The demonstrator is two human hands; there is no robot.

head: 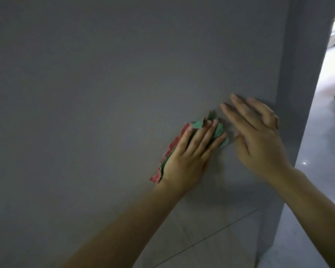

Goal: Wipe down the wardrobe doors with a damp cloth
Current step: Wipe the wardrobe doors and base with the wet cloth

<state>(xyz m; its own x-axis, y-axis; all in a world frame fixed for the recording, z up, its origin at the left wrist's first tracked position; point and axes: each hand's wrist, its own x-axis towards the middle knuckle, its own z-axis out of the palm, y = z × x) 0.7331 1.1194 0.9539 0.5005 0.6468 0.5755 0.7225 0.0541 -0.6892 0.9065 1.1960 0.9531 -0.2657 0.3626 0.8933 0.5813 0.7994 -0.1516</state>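
Green-and-red cloth (184,149), soft, light and bunched, lies flat against the grey wardrobe door (124,84) under the left hand (188,161), whose straight fingers press it there. Right hand (259,140), grip apart, hovers just beside it. Judging by its limpness, a spread palm should control it best; pinching would crumple it.

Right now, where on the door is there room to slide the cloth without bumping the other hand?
The grey door is bare above and to the left of the cloth. It is crowded to the right: the right hand rests open beside the left hand, near the door's right edge.
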